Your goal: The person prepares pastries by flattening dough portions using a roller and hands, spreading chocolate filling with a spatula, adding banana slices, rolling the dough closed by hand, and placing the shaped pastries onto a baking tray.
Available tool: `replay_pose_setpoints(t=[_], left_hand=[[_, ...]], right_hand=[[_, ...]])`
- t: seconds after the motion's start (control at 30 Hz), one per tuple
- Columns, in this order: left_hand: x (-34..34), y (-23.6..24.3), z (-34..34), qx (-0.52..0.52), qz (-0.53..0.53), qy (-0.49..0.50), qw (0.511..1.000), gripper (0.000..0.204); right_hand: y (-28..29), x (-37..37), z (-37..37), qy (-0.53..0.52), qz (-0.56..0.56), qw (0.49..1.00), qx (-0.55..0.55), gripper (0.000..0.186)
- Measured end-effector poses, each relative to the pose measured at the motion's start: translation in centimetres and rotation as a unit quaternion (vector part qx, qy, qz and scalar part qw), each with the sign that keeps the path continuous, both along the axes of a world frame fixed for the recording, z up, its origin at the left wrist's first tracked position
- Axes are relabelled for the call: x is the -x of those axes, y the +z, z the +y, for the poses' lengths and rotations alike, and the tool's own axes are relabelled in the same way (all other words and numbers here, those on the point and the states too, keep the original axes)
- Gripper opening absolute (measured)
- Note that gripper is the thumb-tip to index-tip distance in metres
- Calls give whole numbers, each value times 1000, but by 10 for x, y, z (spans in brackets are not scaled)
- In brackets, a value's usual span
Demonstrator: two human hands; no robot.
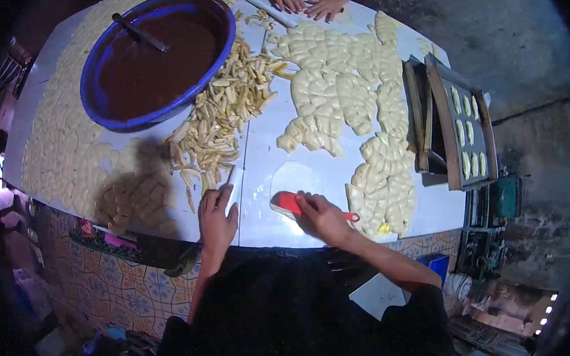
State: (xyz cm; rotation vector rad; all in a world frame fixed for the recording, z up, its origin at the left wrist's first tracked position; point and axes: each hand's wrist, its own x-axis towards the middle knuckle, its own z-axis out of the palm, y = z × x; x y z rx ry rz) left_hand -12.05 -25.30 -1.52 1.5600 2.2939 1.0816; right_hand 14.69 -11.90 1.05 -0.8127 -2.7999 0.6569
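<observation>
My left hand is at the table's near edge, its thumb and fingers closed around a slim white rod. My right hand grips a red tool with a broad, pale-edged head and a handle ending in a hanging hole. Under and beyond the tool lies a thin, pale rounded sheet, perhaps dough, flat on the white tabletop. Peeled banana pieces are heaped beyond my left hand. To the right of my right hand are rows of pale dough pieces.
A blue basin of brown liquid stands far left, with a dark-handled utensil in it. More dough pieces cover the left side. Trays lean at the right edge. Across the table are another person's hands near a second rod.
</observation>
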Motion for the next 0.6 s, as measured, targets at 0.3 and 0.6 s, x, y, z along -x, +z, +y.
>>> replay_pose_setpoints(t=[0.3,0.6], left_hand=[[-1,-4,10,29,28,-12,999,55],[2,17,21,55,21,-13,998,49]], right_hand=[[-12,-15,-28,-37,-108,992,-56,67],[107,11,114,28,-126,953,273,38]])
